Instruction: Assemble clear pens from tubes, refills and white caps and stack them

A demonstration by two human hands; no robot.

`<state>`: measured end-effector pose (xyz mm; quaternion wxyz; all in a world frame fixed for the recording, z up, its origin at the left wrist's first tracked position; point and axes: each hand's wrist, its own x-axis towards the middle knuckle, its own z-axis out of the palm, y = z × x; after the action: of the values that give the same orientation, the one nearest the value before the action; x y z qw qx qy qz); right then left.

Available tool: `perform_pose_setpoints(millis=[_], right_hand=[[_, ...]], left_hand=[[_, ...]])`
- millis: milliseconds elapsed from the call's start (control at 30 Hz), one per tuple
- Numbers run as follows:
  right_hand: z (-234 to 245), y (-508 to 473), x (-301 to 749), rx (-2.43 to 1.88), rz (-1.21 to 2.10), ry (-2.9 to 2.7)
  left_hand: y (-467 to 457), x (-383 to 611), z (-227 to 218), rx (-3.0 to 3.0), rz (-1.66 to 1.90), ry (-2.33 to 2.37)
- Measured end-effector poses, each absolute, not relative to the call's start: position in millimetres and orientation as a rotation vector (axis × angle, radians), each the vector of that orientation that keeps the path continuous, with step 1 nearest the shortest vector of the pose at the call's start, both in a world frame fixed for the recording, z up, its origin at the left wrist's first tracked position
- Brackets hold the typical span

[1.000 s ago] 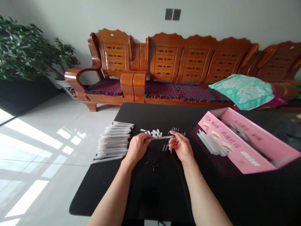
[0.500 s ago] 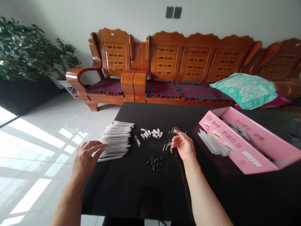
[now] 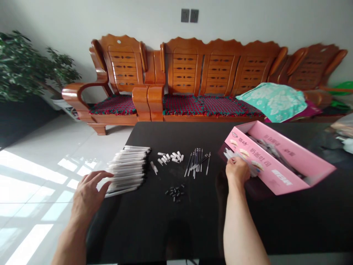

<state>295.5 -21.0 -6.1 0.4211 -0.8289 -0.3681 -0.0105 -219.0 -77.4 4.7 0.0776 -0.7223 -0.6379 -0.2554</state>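
My left hand (image 3: 89, 191) hovers at the left table edge, thumb and fingers apart with nothing between them. Beside its fingertips lies a row of whitish translucent pens (image 3: 128, 169) with black ends. My right hand (image 3: 237, 171) has reached the pile of translucent pen barrels (image 3: 252, 170) by the pink box. Its fingers are curled down onto a barrel, and the hand hides part of the pile. Between my hands are several white pen tips (image 3: 176, 157), small black plugs (image 3: 174, 192) and dark pen refills (image 3: 196, 162). One clear-and-white piece (image 3: 153, 168) lies apart near the pens.
An open pink cardboard box (image 3: 271, 165) with greyish contents stands at the right of the black table (image 3: 132, 224). Behind the table is a wooden bench (image 3: 193, 73) with woven cushions and a turquoise cloth (image 3: 274, 101). A potted plant (image 3: 30, 70) stands at the left.
My right hand has moved right, from above the refills to the barrel pile, and its fingers have closed there. My left hand stays beside the pens. The view has shifted slightly right.
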Motion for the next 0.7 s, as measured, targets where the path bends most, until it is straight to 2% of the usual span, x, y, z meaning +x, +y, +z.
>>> perform_pose_setpoints(millis=[100,400,600,700], right_hand=[[-16,-22,308,-2.215,-0.103,-0.876],[-33,-14,315,-2.18,-0.125,-0.872],[-15,-17,304,-2.404,0.003,-1.065],[-6,-17,294,-2.247,0.055,-1.113]], left_hand=[[-74,-198,20,-2.137,-0.829,-1.888],[-44,-72,65,-2.377,-1.27,-1.863],[-16,-18,42,-2.471,-1.538,-1.894],[-10,-11,20,-2.411,-1.542,-1.971]])
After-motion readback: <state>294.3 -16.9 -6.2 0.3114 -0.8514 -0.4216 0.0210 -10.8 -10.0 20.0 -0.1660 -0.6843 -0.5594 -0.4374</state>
